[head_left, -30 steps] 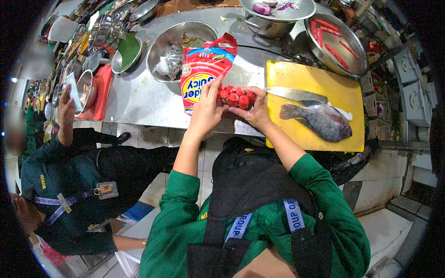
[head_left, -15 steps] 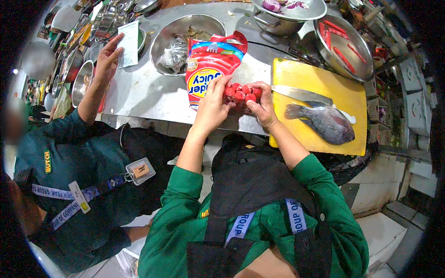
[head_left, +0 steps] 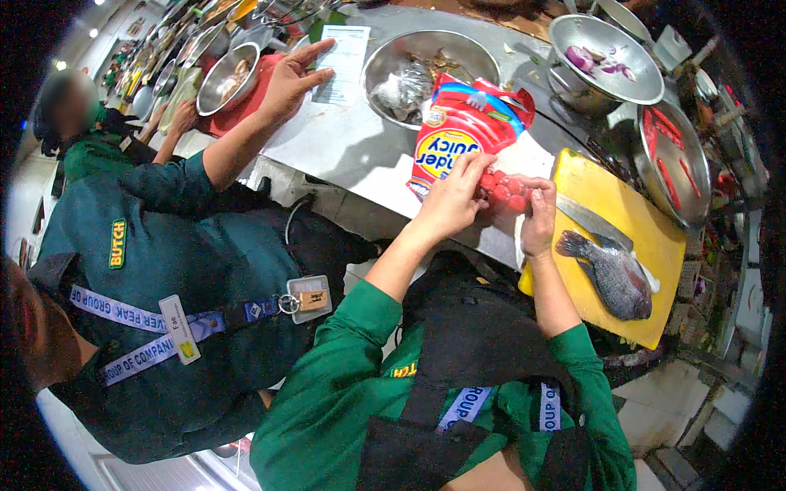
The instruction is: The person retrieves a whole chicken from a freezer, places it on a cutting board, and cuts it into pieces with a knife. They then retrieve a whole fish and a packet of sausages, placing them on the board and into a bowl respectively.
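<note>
Between both hands, at the table's front edge, is a bundle of red hotdogs [head_left: 503,193] with their rounded ends up. My left hand [head_left: 455,199] grips its left side, fingers bent over the top. My right hand [head_left: 538,218] closes on the right side, thumb against the hotdogs. Just behind my left hand lies a torn-open red plastic pack [head_left: 467,123]. Right of my right hand is a yellow cutting board [head_left: 610,190]. On it rest a knife [head_left: 591,221] and a whole dark fish [head_left: 618,280], which partly covers the knife.
Behind the pack stands a steel bowl [head_left: 491,61] holding a plastic bag. A colander [head_left: 565,41] with purple onion and a steel bowl [head_left: 700,204] with red strips stand at right. At left, a co-worker's hand [head_left: 291,86] reaches to a paper sheet [head_left: 348,51].
The view has swung, so the table and board sit further right and tilted. Both my hands keep hold of the hotdogs. Another person shows more fully at the far left.
</note>
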Demonstrator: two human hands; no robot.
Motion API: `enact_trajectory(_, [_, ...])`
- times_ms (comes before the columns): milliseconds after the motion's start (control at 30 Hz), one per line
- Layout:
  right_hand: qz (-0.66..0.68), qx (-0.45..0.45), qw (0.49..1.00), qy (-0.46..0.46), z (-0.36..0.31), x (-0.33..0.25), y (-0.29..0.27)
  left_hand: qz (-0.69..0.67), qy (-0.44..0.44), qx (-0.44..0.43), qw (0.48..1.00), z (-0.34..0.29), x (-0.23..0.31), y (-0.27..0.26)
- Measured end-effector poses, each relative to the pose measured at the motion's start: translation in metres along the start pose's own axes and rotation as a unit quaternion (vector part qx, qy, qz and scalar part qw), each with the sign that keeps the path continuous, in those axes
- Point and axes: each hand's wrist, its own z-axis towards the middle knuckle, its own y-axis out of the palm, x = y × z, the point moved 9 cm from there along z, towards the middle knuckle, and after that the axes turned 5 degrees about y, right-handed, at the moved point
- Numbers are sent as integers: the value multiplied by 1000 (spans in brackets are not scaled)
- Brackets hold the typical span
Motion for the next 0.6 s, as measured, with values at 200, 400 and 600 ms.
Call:
enact_trajectory(200, [24,-10,999,26,-1,-3,0,-14,-11,2,1000,0,0,0])
enact_trajectory(400, [-59,-21,998,-6,1,-15,6,-9,2,8,1000,2,2,-2])
enact_trajectory(600, [-33,-24,999,23,0,-16,7,-18,-13,-9,1000,1,-2,1])
